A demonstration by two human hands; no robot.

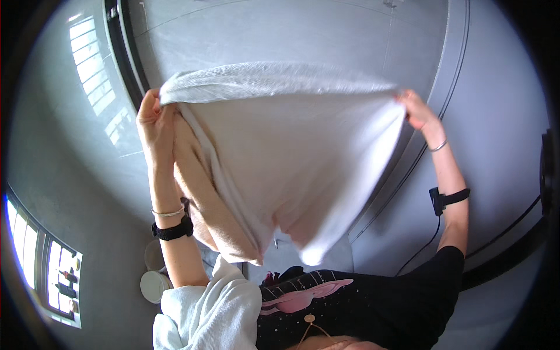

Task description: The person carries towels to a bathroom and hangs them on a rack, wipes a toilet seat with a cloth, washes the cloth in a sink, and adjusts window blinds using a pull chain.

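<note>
I hold a wide white towel-like cloth [291,140] stretched between my raised hands. Its fuzzy upper edge is folded over, and the lower part hangs down toward my chest. A beige length of fabric [201,186] hangs along its left side; whether it is part of the same piece, I cannot tell. My left hand [153,114] is closed on the upper left corner. At the upper right corner, my right hand [415,109] pinches the edge. Another white cloth [216,309] lies draped by my left upper arm, against my black T-shirt.
Grey walls [280,29] surround me. A window [46,251] with small items on its sill is at the lower left. A round white container [155,287] stands below my left forearm. On the right, a thin black cable [429,242] hangs from my armband.
</note>
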